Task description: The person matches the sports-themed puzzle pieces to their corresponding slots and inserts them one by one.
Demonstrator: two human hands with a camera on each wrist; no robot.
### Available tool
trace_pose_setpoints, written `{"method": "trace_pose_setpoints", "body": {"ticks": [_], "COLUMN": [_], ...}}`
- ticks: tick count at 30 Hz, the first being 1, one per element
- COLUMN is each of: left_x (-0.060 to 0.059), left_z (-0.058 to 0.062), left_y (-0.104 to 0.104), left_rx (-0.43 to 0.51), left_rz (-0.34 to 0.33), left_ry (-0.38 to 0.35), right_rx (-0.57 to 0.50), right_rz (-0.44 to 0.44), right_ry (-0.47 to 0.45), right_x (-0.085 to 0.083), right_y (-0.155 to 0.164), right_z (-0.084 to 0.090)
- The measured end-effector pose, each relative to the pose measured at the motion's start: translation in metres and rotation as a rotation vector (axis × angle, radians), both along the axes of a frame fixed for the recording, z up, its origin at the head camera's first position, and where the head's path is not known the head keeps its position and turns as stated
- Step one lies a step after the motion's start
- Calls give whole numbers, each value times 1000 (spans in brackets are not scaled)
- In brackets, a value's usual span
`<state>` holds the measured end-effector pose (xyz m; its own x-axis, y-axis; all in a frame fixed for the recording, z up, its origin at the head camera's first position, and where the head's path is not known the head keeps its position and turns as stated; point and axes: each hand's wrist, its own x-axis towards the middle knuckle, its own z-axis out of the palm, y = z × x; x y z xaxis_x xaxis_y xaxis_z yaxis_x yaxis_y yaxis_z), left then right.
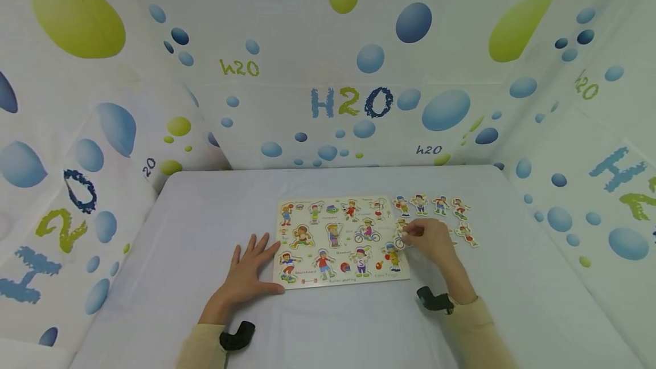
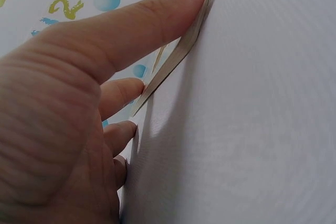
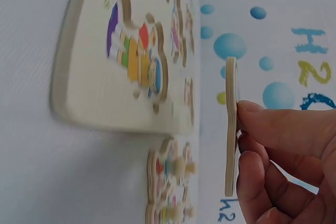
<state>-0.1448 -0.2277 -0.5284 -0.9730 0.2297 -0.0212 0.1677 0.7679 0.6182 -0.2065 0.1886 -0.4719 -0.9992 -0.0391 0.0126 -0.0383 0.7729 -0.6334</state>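
My right hand (image 1: 430,239) pinches a flat puzzle piece (image 3: 231,124) edge-up, lifted off the table just past the puzzle board (image 1: 342,242)'s right edge. My left hand (image 1: 249,273) lies flat, fingers spread, touching its left edge. I judge the thin fingertip pinch could slip, dropping the piece among the loose pieces (image 1: 441,205) beside the board.

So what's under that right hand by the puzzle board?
The right hand pinches a flat puzzle piece, held off the table beside the puzzle board. Loose pieces lie around it; any beneath the hand are hidden.
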Motion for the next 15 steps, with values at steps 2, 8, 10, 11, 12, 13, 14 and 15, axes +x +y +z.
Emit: {"method": "trace_pose_setpoints", "body": {"ticks": [2, 8, 10, 11, 12, 13, 14, 15], "left_x": [0, 1, 1, 1, 1, 1, 1, 1], "left_z": [1, 3, 3, 3, 3, 4, 4, 4], "left_y": [0, 1, 1, 1, 1, 1, 0, 0], "left_rx": [5, 4, 0, -1, -1, -1, 0, -1], "left_rz": [1, 0, -1, -1, -2, -2, -2, -2], "left_ry": [-3, -6, -7, -8, -10, -13, -13, -14], "right_rx": [5, -53, -75, -78, -79, -79, -81, -79], "right_rz": [11, 44, 39, 38, 37, 38, 39, 40], "right_ry": [17, 46, 33, 27, 28, 24, 16, 14], "right_x": [-4, -12, -13, -14, -14, -15, -15, -16], "right_y": [-5, -24, -31, -35, -38, -41, -43, -46], "right_z": [-2, -4, -4, -3, -2, -2, -2, -2]}}
